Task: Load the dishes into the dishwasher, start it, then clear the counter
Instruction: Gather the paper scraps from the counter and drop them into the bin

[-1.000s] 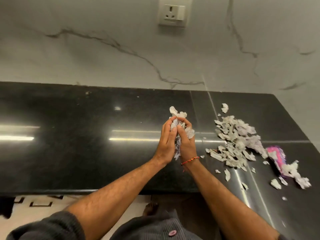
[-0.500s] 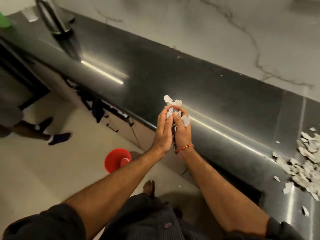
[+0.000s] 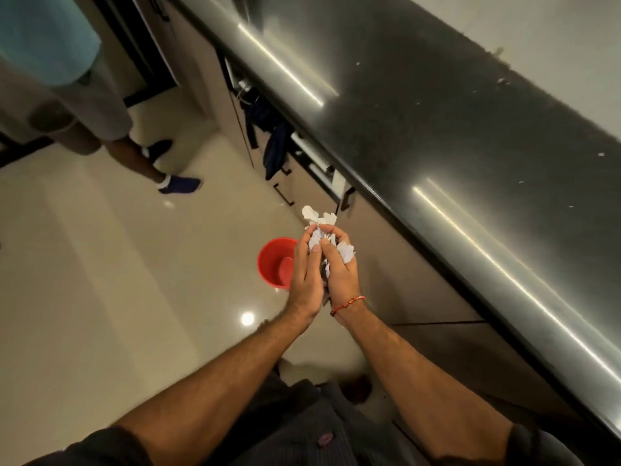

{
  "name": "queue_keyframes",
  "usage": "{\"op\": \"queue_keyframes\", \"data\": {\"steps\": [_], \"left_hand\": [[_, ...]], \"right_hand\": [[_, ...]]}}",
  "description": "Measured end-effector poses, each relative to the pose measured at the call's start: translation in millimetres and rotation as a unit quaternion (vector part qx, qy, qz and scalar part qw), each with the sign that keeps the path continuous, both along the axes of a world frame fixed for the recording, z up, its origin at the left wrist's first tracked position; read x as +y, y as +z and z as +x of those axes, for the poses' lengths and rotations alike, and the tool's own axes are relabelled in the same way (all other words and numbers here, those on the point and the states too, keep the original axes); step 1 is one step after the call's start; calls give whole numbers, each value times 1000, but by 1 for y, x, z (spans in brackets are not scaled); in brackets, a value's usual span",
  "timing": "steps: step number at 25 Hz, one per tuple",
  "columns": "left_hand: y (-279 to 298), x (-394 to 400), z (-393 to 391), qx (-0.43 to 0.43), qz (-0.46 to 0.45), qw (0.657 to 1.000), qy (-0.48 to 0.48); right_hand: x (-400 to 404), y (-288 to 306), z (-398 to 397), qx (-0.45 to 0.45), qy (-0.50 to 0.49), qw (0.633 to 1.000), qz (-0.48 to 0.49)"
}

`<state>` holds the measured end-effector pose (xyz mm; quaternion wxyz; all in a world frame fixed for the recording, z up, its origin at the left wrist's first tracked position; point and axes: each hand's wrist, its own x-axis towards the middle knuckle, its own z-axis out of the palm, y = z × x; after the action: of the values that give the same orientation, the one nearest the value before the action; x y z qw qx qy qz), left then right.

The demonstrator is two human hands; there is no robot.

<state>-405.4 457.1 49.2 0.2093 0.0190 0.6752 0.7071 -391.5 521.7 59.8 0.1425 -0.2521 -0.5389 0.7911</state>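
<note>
The left hand (image 3: 307, 280) and the right hand (image 3: 341, 275) are pressed together palm to palm, fingers curled round a wad of torn white paper scraps (image 3: 319, 227) that sticks out above the fingertips and bulges past the right fingers. A red thread bracelet (image 3: 347, 302) circles the right wrist. The hands are held out over the floor (image 3: 100, 297), off the front edge of the black counter (image 3: 470, 129), not above its top. Just beyond the left hand, partly hidden by it, a red bucket (image 3: 274, 260) stands on the pale glossy floor near the cabinet fronts (image 3: 386, 264) under the counter. A few tiny white specks lie scattered on the counter top. A dark cloth (image 3: 274, 149) hangs from a handle below the counter edge. At the upper left another person's legs and dark blue shoes (image 3: 179, 185) stand on the floor
</note>
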Motion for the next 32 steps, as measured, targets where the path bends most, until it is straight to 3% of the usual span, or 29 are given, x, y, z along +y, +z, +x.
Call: {"op": "queue_keyframes", "data": {"steps": [9,13,19,23,28,30,32], "left_hand": [[-155,-66,-95,-168,-41,984,27],[-266,-62,-129,-204,-53,977,30],[-424,-60,-160,-221,-79,972,-3],[-502,-54,-172,-265,-113,957,35],[-566,-68,-194,-296,-72,952,38],[-587,-81,-200,-328,-74,941,34],[-618,-84,-190,-383,-155,910,16]], "right_hand": [[-76,-148,-94,-156,-70,979,-112],[-78,-262,-127,-233,-113,958,-126],[-66,-432,-157,-269,-109,950,-118],[-55,-518,-171,-331,-76,933,-121],[-30,-553,-190,-353,62,921,-151],[-21,-550,-188,-374,56,913,-150],[-18,-538,-183,-404,20,908,-111]]}}
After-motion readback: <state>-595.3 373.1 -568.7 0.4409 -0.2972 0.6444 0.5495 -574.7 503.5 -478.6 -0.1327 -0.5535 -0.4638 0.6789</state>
